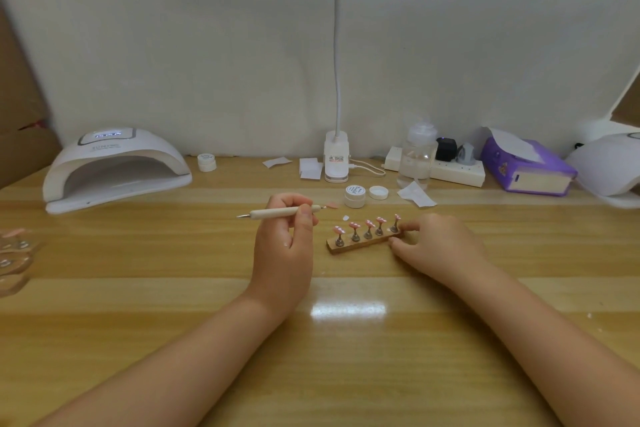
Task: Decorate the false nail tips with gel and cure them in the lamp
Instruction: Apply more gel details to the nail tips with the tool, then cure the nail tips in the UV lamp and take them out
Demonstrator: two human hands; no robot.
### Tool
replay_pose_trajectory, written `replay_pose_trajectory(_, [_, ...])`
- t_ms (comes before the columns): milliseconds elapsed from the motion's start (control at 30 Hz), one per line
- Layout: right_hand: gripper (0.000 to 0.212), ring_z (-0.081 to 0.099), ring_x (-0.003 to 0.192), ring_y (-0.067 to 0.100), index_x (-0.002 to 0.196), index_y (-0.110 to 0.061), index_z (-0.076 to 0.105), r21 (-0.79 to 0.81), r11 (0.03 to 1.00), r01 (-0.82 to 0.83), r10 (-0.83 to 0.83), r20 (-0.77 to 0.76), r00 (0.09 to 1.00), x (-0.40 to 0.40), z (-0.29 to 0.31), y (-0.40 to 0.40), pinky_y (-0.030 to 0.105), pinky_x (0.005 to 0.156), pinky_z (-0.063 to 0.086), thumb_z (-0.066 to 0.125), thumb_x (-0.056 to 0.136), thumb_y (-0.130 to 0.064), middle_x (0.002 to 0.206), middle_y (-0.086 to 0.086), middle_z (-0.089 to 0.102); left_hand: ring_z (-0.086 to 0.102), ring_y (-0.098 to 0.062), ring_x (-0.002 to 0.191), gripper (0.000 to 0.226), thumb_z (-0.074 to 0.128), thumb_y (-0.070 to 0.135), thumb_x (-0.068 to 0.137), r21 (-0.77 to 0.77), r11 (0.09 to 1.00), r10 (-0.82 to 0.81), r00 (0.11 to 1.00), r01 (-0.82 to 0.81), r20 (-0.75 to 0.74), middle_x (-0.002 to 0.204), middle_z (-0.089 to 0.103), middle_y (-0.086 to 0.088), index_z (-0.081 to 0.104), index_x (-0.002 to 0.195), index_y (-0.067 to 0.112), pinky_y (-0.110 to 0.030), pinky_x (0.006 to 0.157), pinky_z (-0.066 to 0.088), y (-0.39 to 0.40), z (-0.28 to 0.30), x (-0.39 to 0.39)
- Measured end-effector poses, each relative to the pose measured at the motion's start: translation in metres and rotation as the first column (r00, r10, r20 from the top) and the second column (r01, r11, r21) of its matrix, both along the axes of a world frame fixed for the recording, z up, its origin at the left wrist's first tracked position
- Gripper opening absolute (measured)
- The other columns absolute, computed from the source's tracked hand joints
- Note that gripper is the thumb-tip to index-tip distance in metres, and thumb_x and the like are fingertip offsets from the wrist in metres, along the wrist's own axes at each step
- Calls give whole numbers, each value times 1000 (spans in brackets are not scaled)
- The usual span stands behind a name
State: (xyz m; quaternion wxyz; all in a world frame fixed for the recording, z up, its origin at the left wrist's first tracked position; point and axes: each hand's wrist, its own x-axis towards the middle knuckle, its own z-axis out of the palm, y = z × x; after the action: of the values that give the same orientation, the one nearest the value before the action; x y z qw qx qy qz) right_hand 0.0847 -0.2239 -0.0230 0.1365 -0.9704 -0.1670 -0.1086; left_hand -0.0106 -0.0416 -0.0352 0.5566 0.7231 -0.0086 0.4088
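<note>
On the wooden table (pixel 346 340), left grip (pixel 287 236) curled round dotting pen (pixel 284 212), right grip (pixel 433 246) pinching nail stand (pixel 363 243).

Blurred clear stands (pixel 14 255) and a second lamp (pixel 609 166) are edge-cropped.

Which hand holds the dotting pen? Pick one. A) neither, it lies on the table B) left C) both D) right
B: the left hand curls its fingers round the dotting pen, while the right hand pinches the end of the nail stand.
</note>
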Motion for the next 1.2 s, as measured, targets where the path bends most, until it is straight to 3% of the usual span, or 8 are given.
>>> replay_pose_trajectory(100, [31,50,71,11,109,-38,67,21,999,-46,47,-48,998,2,2,-4,23,49,33,54,83,-51,62,-14,48,54,6,67,8,43,28,89,-3,1000,-3,1000,3,0,75,59,7,51,88,29,-6,61,41,1,0,0])
replay_pose_trajectory(267, [30,51,69,5,73,-31,67,126,989,-80,89,-68,994,6,6,-13,25,54,37,67,70,-60,67,-15,53,55,5,67,8,44,29,89,-16,1000,3,1000,-3,-2,74,60,8,52,88,29,-6,60,41,2,-2,0])
replay_pose_trajectory(400, [36,49,69,3,93,-37,69,105,988,-111,123,-115,986,4,2,-13,24,54,37,64,71,-64,71,-15,51,55,5,66,8,44,30,89,-24,1000,11,1000,-11,-5,74,60,7,52,88,30,-6,60,41,3,-1,-1])
replay_pose_trajectory(500, [30,51,63,4,87,-35,71,122,978,-168,182,-111,977,1,2,-13,22,52,37,65,72,-61,66,-12,54,55,5,65,8,44,30,89,-35,999,19,1000,-19,-8,73,61,8,52,88,31,-6,59,41,4,-1,-1])
replay_pose_trajectory(633, [26,45,47,3,64,-24,67,317,926,-207,258,-126,958,-5,3,-12,17,47,35,77,62,-48,55,-7,57,56,3,71,8,44,29,89,-31,999,31,999,-31,-12,76,60,6,52,88,31,-6,62,41,4,1,-4])
replay_pose_trajectory(833, [22,36,38,2,59,-15,64,579,794,-188,277,-68,959,-13,29,-20,10,41,28,84,64,-25,38,-14,45,59,0,73,11,45,27,88,-161,987,-11,998,21,63,73,64,10,56,88,24,-9,70,44,1,26,-17])
replay_pose_trajectory(1000, [23,34,41,2,61,-14,65,627,773,-91,122,-6,993,-13,41,-78,14,42,29,82,64,-29,44,-9,45,62,-5,71,13,48,23,91,-214,958,-162,974,193,157,69,64,8,60,85,22,-12,71,48,-14,59,-25])
replay_pose_trajectory(1200, [26,35,41,6,59,-11,63,628,740,241,-305,-6,952,-8,37,-187,21,44,30,81,69,-26,41,-9,44,62,-3,64,18,48,12,96,-339,911,-258,966,237,-17,69,67,11,61,84,17,-11,63,48,-61,49,5])
